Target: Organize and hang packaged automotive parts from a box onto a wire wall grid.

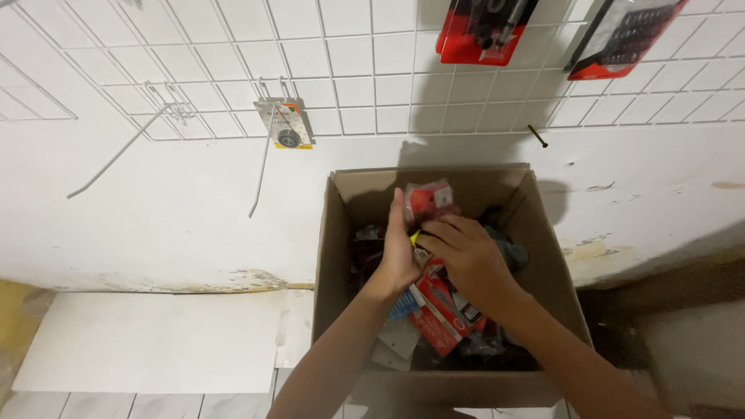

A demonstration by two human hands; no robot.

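Both bare arms reach forward and come close together. The left hand (400, 256) stands up on its side, fingers pointing up and curled a little. The right hand (466, 252) lies palm down beside it, fingers bent, knuckles up.

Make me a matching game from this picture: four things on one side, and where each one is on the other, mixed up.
Things:
1. cardboard box
2. small red packet
3. yellow-edged packet
4. two red and black packs

Places:
A. hanging on a hook of the wire grid
B. at the left hand's fingertips
C. hanging at the top right
D. on the floor by the wall

Pairs: 1-D, 2-B, 3-A, 4-C
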